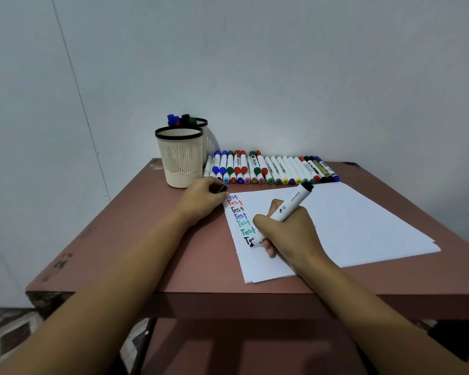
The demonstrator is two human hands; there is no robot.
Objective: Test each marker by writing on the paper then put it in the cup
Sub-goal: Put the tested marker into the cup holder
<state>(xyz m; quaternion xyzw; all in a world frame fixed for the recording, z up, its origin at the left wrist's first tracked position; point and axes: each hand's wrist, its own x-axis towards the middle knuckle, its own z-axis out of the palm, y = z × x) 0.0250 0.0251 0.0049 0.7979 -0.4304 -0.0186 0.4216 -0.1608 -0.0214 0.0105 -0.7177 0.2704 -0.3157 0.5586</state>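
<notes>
While our right hand (284, 234) pinches the black marker (290, 204), tip on the paper (349, 226), we should finish the half-written "Test".
We press lightly; our left hand (201, 200), curled round the cap (220, 188), steadies the sheet, with the cup (179, 158) just behind.

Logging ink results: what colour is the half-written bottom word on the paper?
The word is black; head view shows it best.

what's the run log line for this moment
right hand writing with marker | left hand holds cap | paper: black word unfinished
</notes>
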